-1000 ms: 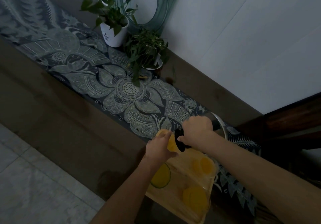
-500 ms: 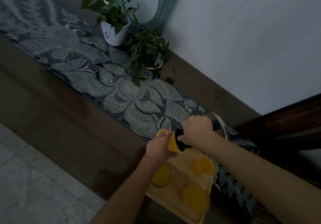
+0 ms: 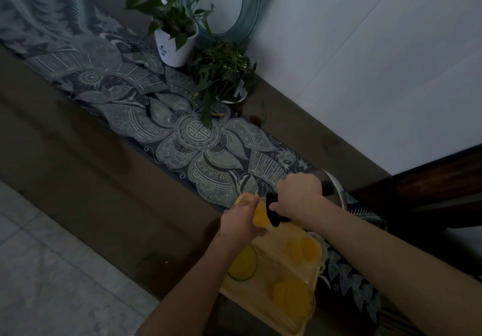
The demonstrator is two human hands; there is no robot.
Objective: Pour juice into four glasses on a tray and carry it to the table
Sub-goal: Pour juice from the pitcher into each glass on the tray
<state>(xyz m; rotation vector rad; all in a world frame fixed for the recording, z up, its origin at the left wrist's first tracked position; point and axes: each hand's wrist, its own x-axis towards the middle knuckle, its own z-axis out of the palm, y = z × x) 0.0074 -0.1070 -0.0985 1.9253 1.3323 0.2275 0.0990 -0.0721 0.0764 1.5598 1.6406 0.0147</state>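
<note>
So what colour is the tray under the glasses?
Light, yellowish wood: the tray shows clearest in the head view.

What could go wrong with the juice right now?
1. The right hand tips the pitcher over the glass that the left hand grips. The juice there looks high, so it might overflow onto the tray.
2. The tray's near end seems to hang past the table edge with three filled glasses on it, so a bump could tip it.
3. The room is dim, so the juice level is hard to judge.
</note>
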